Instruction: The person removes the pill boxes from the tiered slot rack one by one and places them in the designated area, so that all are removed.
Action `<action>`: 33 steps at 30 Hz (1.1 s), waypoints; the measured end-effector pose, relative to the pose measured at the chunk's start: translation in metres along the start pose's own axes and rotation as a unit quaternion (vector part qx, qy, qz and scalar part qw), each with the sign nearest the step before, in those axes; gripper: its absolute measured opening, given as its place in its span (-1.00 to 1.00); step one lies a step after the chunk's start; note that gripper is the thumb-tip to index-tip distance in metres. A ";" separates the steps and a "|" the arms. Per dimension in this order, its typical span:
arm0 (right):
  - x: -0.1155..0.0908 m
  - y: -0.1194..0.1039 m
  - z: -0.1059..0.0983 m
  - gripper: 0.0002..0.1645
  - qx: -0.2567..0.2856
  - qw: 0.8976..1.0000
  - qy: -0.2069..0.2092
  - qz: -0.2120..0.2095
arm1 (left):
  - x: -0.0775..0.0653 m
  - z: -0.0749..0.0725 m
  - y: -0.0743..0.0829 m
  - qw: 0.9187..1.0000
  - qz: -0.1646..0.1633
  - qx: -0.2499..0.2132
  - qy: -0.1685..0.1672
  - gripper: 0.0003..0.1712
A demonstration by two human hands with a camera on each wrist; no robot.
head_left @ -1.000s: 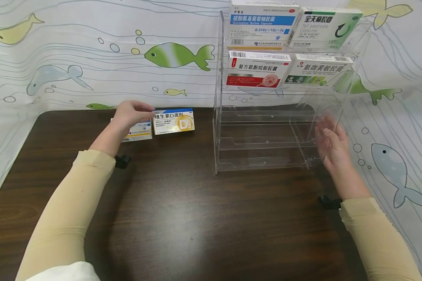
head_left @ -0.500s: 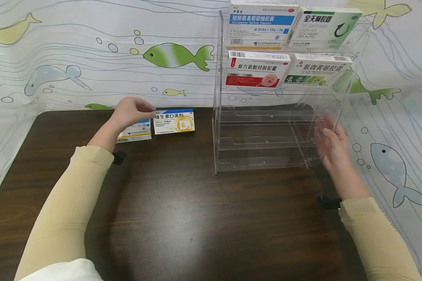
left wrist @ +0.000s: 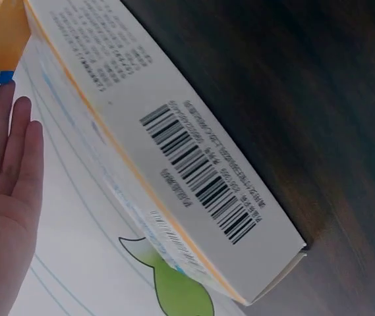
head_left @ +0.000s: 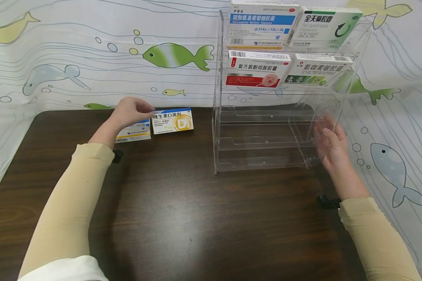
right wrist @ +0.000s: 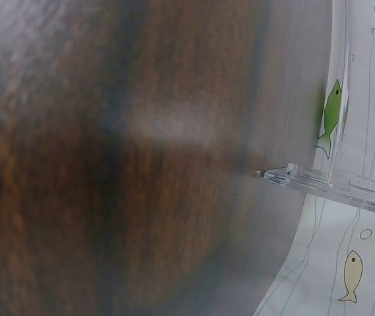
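Note:
My left hand (head_left: 131, 111) pinches the upper left corner of a white medicine box (head_left: 172, 121) with a blue top edge and a yellow "D3" mark. In the left wrist view, the fingers (left wrist: 17, 148) reach the blue end of that box, while the thumb is out of sight. Beneath the left hand lies a second white medicine box (head_left: 135, 132), partly hidden; its barcode side (left wrist: 203, 178) fills the middle of the left wrist view. My right hand (head_left: 334, 148) rests with relaxed fingers against the outer right side of a clear acrylic rack (head_left: 267, 145).
Two medicine boxes, one blue-striped (head_left: 261, 25) and one green-and-white (head_left: 324, 29), occupy the rack's top tier. Below them stand a red-striped box (head_left: 258, 69) and a green-striped box (head_left: 318, 72). A fish-patterned cloth (head_left: 183, 23) backs the dark wooden table (head_left: 204, 218).
The "D3" box has shifted slightly left under my left hand. Slightly earlier, the left hand and forearm moved a little left and up. My right hand stays at the rack.

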State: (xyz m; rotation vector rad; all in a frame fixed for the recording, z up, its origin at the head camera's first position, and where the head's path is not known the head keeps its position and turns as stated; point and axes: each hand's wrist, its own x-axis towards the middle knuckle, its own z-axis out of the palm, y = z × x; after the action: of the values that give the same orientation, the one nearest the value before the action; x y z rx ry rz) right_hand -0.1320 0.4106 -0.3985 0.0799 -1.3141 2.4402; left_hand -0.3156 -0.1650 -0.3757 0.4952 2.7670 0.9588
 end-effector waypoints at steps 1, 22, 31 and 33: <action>0.000 0.000 0.000 -0.52 -0.005 1.000 0.000 -0.002 | 0.001 0.001 -0.001 1.000 0.001 0.000 -0.001 -0.57; -0.003 -0.001 0.003 -0.53 0.021 1.000 -0.006 0.007 | 0.015 0.012 0.001 0.997 0.024 0.041 -0.058 -0.46; -0.003 -0.002 0.003 -0.54 0.016 1.000 -0.002 0.010 | 0.009 0.009 0.002 0.995 0.039 0.042 -0.076 -0.50; -0.003 -0.002 0.004 -0.54 0.014 1.000 0.001 0.011 | 0.007 0.009 0.001 0.995 0.039 0.042 -0.075 -0.50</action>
State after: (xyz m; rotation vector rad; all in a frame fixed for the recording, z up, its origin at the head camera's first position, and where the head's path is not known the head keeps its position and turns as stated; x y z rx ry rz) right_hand -0.1286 0.4073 -0.3954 0.0719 -1.2876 2.4759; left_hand -0.3198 -0.1567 -0.3829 0.6656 2.6777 0.7873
